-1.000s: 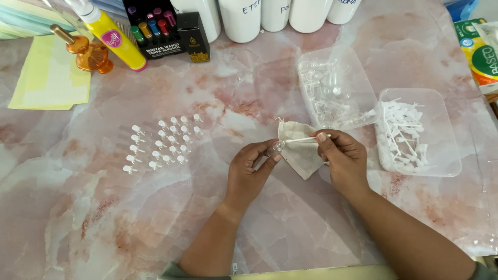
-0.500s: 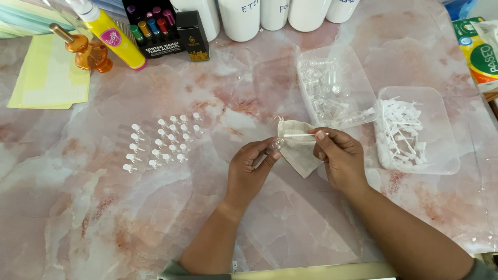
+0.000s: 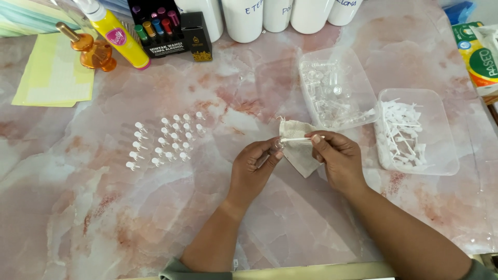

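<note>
black box (image 3: 196, 36) top, green packet (image 3: 480, 57) right

The left hand (image 3: 254, 168) hides what it pinches — white bottles (image 3: 270, 13) cut off at the top edge.

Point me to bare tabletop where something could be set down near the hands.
Bare pink marble tabletop: the near-left corner, below the rows of small clear capped vials and left of the left hand. Crowded: the clear plastic tray of vials, the tray of white sprayer parts beside the right hand, and the back edge's bottles.
</note>
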